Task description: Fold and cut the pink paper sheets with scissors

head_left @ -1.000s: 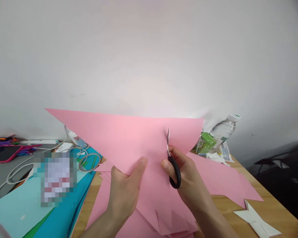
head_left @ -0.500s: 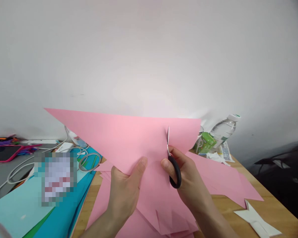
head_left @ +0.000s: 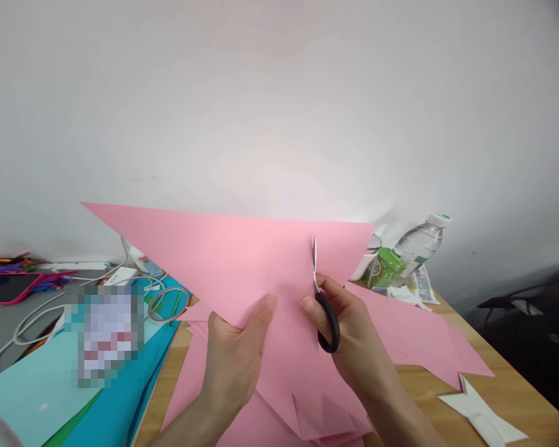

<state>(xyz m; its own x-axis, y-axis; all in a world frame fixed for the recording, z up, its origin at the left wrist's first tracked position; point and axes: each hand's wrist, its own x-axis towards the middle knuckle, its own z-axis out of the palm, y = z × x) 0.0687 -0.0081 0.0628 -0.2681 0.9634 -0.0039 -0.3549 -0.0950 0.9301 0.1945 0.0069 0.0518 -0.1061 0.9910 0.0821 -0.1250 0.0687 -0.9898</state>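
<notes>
A large sheet of pink paper (head_left: 223, 261) is held up in front of me, its long top edge nearly level and a sharp point at the left. My left hand (head_left: 237, 354) pinches its lower edge, thumb on the near face. In my right hand (head_left: 349, 335) are black-handled scissors (head_left: 328, 323), their blades pointing up along a cut in the sheet. The blades look nearly closed, and part of them is behind the paper. Beneath my hands lie more pink paper pieces (head_left: 270, 428), overlapping on the wooden table (head_left: 168, 379).
To the right are a pink strip (head_left: 419, 329), a folded white paper piece (head_left: 484, 416), a clear bottle (head_left: 419, 239) and a green box (head_left: 386, 267). On the left lie blue sheets (head_left: 121, 397), a looped cable (head_left: 168, 304) and a phone (head_left: 9, 287). A wall (head_left: 279, 112) rises behind.
The flap right of the cut has swung back and left, showing more of the items behind it. Both hands and the scissors stay almost in place.
</notes>
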